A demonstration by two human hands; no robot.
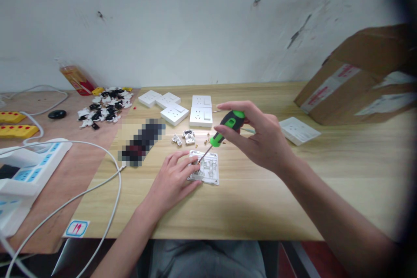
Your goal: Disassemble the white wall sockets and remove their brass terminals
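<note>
Near the table's (pixel 247 208) front edge, the left hand (pixel 172 180) holds the socket plate (pixel 206 169). The right hand (pixel 260 139) grips the screwdriver (pixel 224 130), and its tip could slip into the fingers (pixel 188 162).

Green-black screwdriver (pixel 228 128), white socket (pixel 208 168), seemingly brass screws (pixel 206 141)

left hand (pixel 172 180) flat on worktop (pixel 260 200), fingers on socket plate (pixel 205 168) lying back-up mid-table | right hand (pixel 257 137) grips green-black screwdriver (pixel 224 129), tip on plate's near-left part | small screws and clips (pixel 189 137) just behind plate | white sockets (pixel 176 106) toward far edge | cardboard box (pixel 361 78) at far right corner
</note>
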